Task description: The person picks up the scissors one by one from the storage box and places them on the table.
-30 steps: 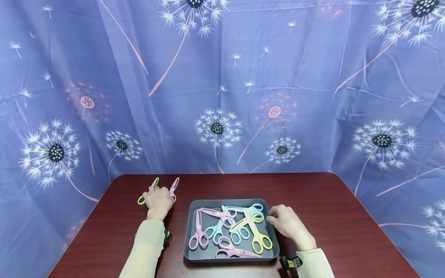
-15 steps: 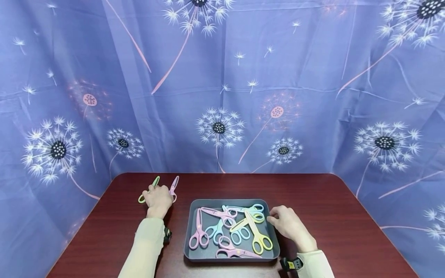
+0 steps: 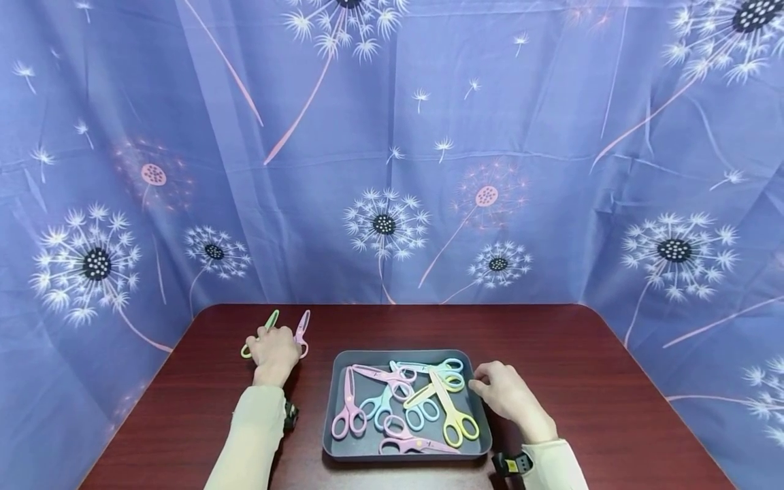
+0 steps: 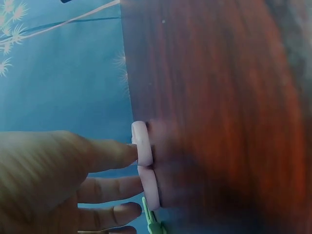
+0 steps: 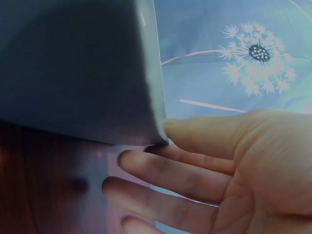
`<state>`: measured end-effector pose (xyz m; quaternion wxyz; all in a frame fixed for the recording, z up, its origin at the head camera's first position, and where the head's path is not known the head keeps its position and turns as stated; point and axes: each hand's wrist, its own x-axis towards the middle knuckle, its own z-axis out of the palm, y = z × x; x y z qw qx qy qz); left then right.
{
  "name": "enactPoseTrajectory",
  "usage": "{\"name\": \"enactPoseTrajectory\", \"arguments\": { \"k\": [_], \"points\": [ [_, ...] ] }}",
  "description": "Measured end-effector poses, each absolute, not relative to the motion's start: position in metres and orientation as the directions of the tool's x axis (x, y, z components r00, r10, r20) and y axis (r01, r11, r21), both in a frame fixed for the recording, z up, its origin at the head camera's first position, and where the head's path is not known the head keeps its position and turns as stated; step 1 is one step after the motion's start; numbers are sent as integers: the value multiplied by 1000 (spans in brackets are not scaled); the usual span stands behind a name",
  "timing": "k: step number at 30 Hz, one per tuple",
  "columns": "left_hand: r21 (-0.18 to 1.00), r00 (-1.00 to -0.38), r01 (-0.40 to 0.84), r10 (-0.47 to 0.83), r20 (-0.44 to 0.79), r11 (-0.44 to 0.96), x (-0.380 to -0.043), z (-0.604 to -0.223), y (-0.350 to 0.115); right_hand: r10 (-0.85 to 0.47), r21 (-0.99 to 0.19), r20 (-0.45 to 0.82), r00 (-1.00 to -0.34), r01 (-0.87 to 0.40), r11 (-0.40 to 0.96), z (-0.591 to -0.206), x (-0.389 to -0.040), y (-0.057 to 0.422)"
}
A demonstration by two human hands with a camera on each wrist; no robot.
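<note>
- We see the left hand (image 3: 273, 355) touching lilac scissors (image 3: 299, 335) at the table's (image 3: 527, 333) far left; whether it pinches them, we can't tell.
- The right hand (image 3: 510, 393), fingers loose, meets the tray (image 3: 407, 457).
- We'd expect light, stiff scissors, best held by the handle loops (image 4: 144, 148).

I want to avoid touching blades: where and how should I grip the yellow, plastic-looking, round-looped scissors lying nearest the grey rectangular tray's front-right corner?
Probably by the two round loops of the yellow scissors, pinched from above and the front. They lie near the front-right corner of the grey tray, while the blade end points toward its back, crossing over a second yellow pair.
</note>
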<state>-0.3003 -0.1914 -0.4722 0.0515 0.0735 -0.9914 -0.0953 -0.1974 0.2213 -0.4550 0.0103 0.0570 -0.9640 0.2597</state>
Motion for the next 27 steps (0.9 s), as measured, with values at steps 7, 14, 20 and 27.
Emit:
{"name": "enactPoseTrajectory", "arguments": {
  "k": [7, 14, 20, 27],
  "points": [
    [233, -980, -107, -142, 140, 967, -296, -463, -189, -111, -491, 53, -992, -122, 862, -455, -198, 223],
    [237, -975, -56, -105, 198, 970, -290, -452, -184, -108, -499, 54, -993, -120, 858, -455, -198, 223],
    [239, -968, -9, -68, 240, 971, -284, -446, -180, -117, -503, 63, -991, -133, 854, -455, -198, 222],
    [241, -972, 32, -26, 233, 970, -274, -442, -168, -115, -504, 51, -992, -125, 855, -455, -198, 222]
  ]
}}
